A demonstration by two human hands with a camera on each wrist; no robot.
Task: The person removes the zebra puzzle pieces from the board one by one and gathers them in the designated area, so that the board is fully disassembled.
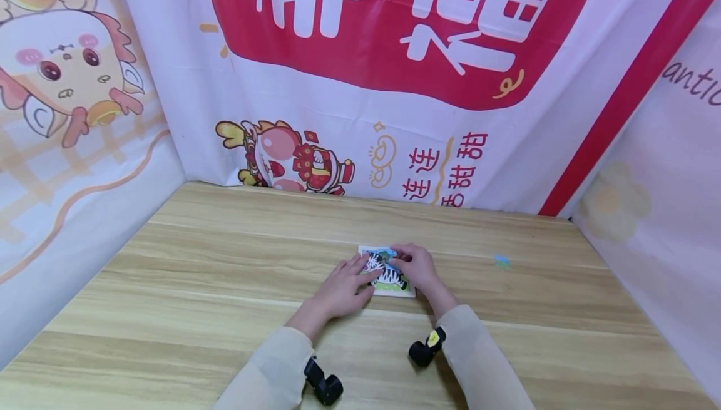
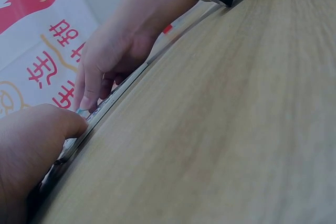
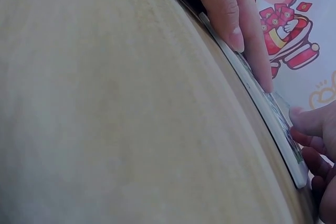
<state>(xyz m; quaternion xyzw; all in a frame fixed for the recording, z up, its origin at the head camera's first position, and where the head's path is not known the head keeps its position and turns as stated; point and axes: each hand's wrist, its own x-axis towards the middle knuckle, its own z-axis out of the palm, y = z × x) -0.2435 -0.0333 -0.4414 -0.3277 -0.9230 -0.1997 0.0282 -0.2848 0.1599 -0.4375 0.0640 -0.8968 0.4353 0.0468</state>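
A small flat picture puzzle [image 1: 388, 288] showing a zebra on green and blue lies on the wooden table. My left hand [image 1: 345, 289] rests on its left part with fingers fairly straight, covering some of the zebra. At the upper right of the puzzle, my right hand [image 1: 417, 266] pinches a puzzle piece between thumb and fingers. A bluish edge of that piece [image 2: 81, 112] shows at the fingertips in the left wrist view; most of it is hidden. The right wrist view shows the puzzle's pale board edge [image 3: 265, 114] side-on, both hands over it.
To the right of the puzzle, a loose blue and green piece [image 1: 502, 261] lies on the wooden table [image 1: 225, 260]. Printed cloth walls [image 1: 360, 103] stand behind the table and along both sides. Each sleeve carries a black wrist camera [image 1: 426, 348].
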